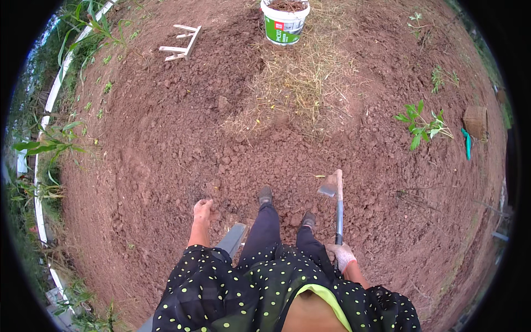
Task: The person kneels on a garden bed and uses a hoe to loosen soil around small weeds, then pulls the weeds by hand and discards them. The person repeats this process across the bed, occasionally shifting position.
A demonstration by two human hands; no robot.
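Observation:
My right hand [340, 254], in a white knit glove with a reddish cuff, grips the handle of a hoe [339, 213]. The hoe's blade end points away from me, with its flat metal blade [328, 187] turned to the left over the soil. My left hand [204, 211] is bare and holds nothing; its fingers are loosely bent, with the thumb apart, above the loose soil. Both my shoes [265, 194] stand on the reddish-brown clods [244, 166]. Beside my left leg is a long grey board-like piece [233, 240], partly hidden by my clothes.
Ahead stands a white and green plastic bucket [284, 31] with dry brown plant matter inside, beside scattered straw [307, 83]. A small wooden stool [184, 42] lies on its side. Rightward are a leafy cutting [423, 124], a woven basket [476, 120] and green cloth-like material [467, 144]. A white edging [53, 95] curves along the left.

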